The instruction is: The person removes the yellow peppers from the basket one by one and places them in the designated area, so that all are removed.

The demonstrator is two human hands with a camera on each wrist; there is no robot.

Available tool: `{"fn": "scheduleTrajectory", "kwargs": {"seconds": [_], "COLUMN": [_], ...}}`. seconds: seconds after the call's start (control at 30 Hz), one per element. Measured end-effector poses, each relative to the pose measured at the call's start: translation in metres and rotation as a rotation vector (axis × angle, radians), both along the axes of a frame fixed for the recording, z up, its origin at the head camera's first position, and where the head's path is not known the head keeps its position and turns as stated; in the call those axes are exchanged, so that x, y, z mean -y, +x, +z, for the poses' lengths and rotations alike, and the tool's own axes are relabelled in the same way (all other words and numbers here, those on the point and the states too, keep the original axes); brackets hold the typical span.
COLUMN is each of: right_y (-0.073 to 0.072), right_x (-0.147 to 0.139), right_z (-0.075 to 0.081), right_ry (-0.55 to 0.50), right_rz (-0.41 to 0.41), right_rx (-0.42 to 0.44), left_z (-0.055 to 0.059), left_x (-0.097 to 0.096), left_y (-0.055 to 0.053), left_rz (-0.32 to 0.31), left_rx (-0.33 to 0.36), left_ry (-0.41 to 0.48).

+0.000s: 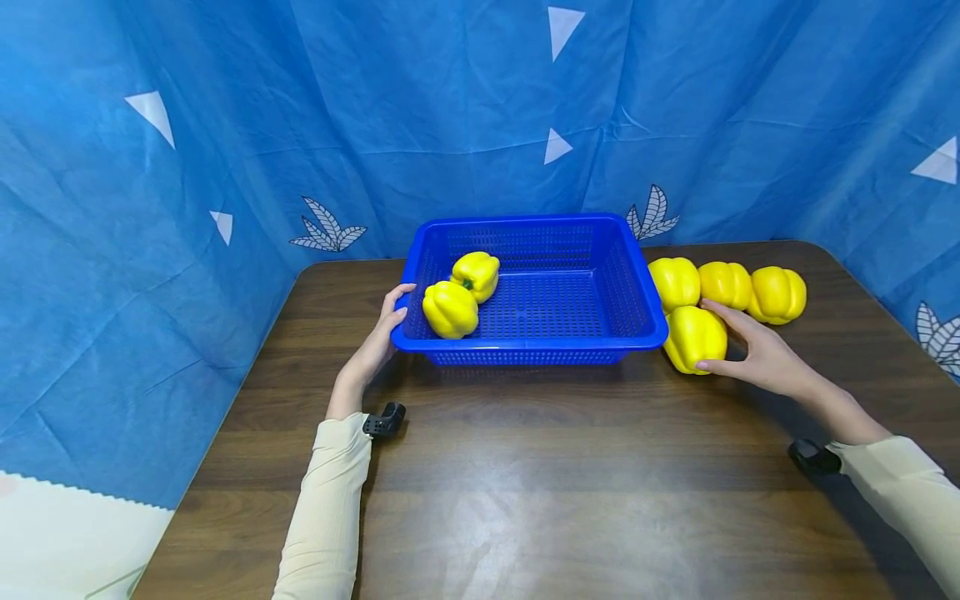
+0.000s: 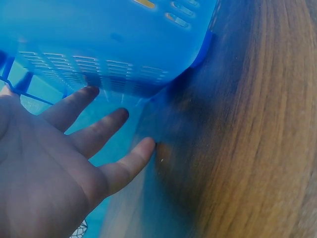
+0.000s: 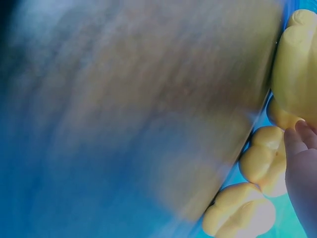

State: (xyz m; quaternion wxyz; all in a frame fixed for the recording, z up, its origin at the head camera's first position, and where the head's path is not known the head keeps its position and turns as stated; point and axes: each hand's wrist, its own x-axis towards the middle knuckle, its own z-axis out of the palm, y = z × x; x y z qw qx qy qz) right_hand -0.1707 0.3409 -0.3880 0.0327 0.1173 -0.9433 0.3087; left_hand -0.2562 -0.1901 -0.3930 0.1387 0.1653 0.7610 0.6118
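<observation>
A blue plastic basket (image 1: 532,343) with slotted walls stands on the table. My left hand (image 1: 372,343) holds its left rim, thumb and a finger on the edge. In the left wrist view, the other fingers of that hand (image 2: 54,153) spread below the rim by the slotted wall. Inside the basket, two yellow bell peppers, a nearer one (image 1: 450,310) and a farther one (image 1: 478,273), lie at the left end. To the right of the basket, my right hand (image 1: 772,358) grips another yellow bell pepper (image 1: 692,336) between thumb and fingers.
Behind the gripped pepper, three more yellow bell peppers stand in a row: left (image 1: 673,282), middle (image 1: 725,285) and right (image 1: 777,295). A blue patterned curtain (image 1: 450,100) hangs behind the brown wooden table (image 1: 525,467). Each wrist carries a black strap mount (image 1: 384,421).
</observation>
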Motion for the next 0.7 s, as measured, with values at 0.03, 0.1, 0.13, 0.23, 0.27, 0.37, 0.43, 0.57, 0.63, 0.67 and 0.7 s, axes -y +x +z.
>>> {"fn": "scheduleTrajectory", "kwargs": {"seconds": [0.03,0.1,0.13,0.23,0.27,0.37,0.43,0.57,0.63,0.67,0.7], "right_y": [0.000,0.000,0.000,-0.001,-0.001,-0.002,-0.002,-0.003,-0.003,-0.003,-0.004], "right_x": [0.000,-0.001,-0.001,-0.002,-0.002,-0.003,-0.003,-0.004,-0.004,-0.004,-0.004], "right_z": [0.000,0.000,0.000,0.002,0.004,0.008,0.011,0.018,0.022,0.024,0.025], "right_ry": [-0.002,-0.009,-0.019,-0.047,-0.061,-0.093,-0.104,-0.097,-0.091,-0.090,-0.090], "right_rz": [-0.001,-0.005,-0.001,0.012,0.019,0.034,0.039,0.033,0.029,0.029,0.028], "right_rx": [0.002,-0.002,-0.001,-0.016,-0.024,-0.044,-0.049,-0.039,-0.029,-0.030,-0.032], "left_z": [0.000,0.000,0.000,0.000,0.000,-0.001,-0.001,-0.002,-0.003,-0.003,-0.003], "left_x": [0.000,0.000,0.000,0.000,0.000,0.000,0.000,0.000,0.000,0.000,0.000], "left_y": [0.000,0.000,0.000,0.000,0.000,-0.001,-0.001,-0.001,-0.001,-0.002,-0.002], "left_rz": [0.000,0.000,0.000,-0.003,-0.004,-0.005,-0.006,-0.006,-0.007,-0.008,-0.008], "left_rx": [0.000,0.001,0.001,-0.005,-0.008,-0.013,-0.012,-0.008,-0.003,-0.002,-0.001], "left_ry": [0.002,0.005,0.005,0.010,0.010,0.011,0.013,0.011,0.011,0.009,0.006]}}
